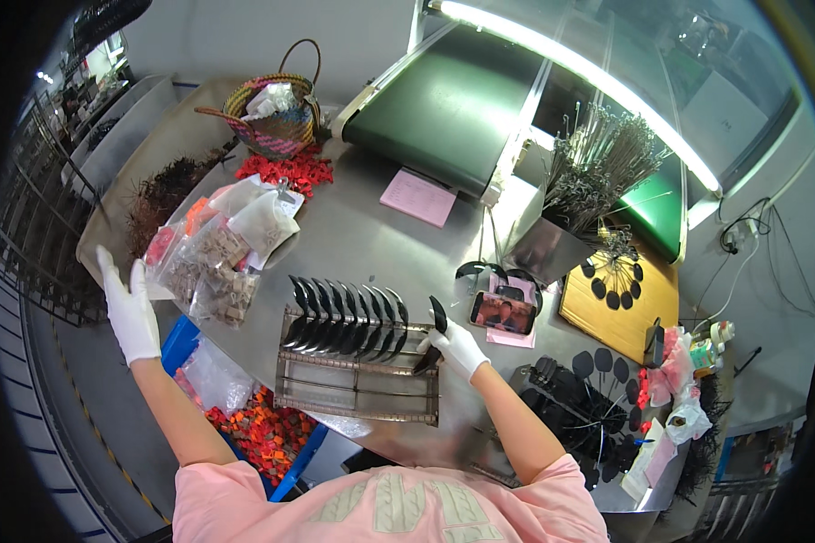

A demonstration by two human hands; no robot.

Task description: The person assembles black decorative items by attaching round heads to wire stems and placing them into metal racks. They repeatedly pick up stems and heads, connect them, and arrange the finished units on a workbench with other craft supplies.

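Observation:
A metal rack (358,385) stands on the near part of the table. Across its far half, several glossy black curved pieces (344,317) stand in a row. At the rack's right end my right hand (460,351), in a white glove, pinches one more such black curved piece (438,314); its middle is hidden by the fingers. Away to the left, my left hand (131,312), also gloved in white, is raised with fingers and thumb spread and nothing in it. It is nearest to clear bags of small tan parts (226,281).
A woven basket (276,118) stands behind red pieces (303,172). Below the table's left edge, a blue bin (308,452) holds orange and red bits. Right of the rack lie a phone (503,313) and black oval-ended parts (598,398). A green conveyor belt (453,95) runs behind.

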